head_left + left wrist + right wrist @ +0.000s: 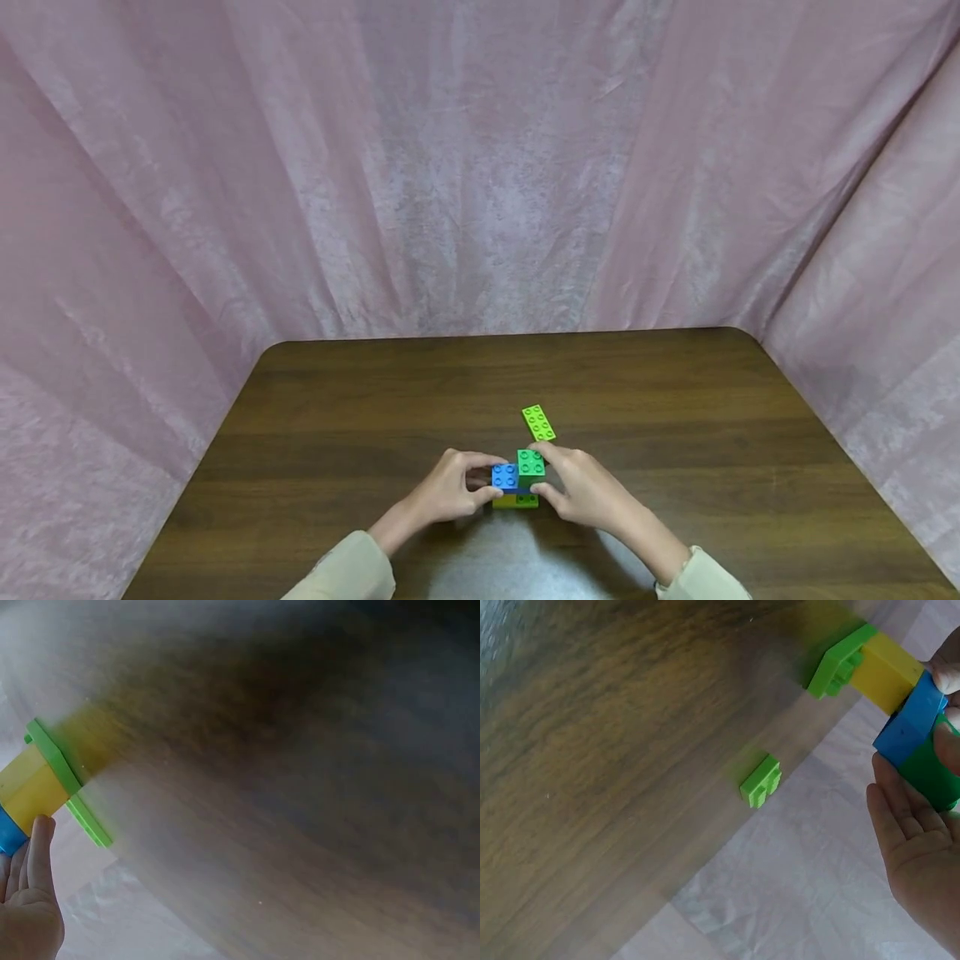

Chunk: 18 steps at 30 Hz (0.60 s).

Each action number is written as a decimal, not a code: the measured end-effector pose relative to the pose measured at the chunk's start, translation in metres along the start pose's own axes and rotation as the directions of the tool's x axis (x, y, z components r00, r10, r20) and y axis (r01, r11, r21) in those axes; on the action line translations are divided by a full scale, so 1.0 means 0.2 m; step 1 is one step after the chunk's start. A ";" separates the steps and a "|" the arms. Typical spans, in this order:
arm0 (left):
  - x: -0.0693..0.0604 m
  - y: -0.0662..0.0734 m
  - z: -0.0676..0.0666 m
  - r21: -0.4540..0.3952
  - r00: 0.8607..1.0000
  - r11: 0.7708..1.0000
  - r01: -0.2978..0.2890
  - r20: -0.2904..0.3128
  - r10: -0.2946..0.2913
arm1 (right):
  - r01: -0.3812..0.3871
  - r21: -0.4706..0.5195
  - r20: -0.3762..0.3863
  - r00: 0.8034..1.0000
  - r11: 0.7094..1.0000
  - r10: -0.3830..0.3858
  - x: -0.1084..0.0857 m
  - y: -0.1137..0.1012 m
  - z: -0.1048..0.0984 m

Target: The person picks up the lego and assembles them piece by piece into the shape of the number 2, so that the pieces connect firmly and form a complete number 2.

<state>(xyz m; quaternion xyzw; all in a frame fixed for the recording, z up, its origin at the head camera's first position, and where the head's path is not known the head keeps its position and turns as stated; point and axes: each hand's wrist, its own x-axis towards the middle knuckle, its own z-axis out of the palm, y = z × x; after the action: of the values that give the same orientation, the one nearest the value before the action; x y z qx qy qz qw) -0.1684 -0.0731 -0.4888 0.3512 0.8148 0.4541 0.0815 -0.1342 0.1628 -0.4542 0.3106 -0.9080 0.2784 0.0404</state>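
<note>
Right hand (581, 485) pinches the green block (531, 469), left hand (450, 490) the blue block (505, 476) (room either side, far table edge (495, 340) well apart).

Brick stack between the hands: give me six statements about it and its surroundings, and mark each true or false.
1. The green brick stands higher than the blue brick. True.
2. The blue brick is the lowest piece of the stack. False: a yellow brick and a lime base plate are below it.
3. The left hand touches the blue brick. True.
4. The right hand holds nothing. False: it grips the green brick.
5. A loose lime plate lies apart from the stack, beyond it. True.
6. The curtain is dark blue. False: it is pale pink.
</note>
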 end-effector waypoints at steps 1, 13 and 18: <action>0.00 0.00 0.00 0.009 1.000 1.000 -0.004 -0.004 0.004 | 0.003 -0.019 -0.003 1.000 1.000 -0.003 0.00 0.00 0.00; 0.01 0.00 -0.02 0.012 1.000 1.000 0.019 -0.016 -0.019 | -0.014 -0.002 -0.019 1.000 1.000 0.014 0.00 -0.01 0.01; 0.00 0.00 -0.01 -0.009 0.999 0.999 0.035 -0.005 -0.035 | -0.018 0.044 -0.016 1.000 0.999 0.019 -0.02 0.00 0.03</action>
<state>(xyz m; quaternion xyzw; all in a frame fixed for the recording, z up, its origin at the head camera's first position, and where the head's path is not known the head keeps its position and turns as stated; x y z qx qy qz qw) -0.1685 -0.0741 -0.4880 0.3353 0.8189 0.4572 0.0892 -0.1295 0.1623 -0.4600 0.3007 -0.9041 0.3011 0.0386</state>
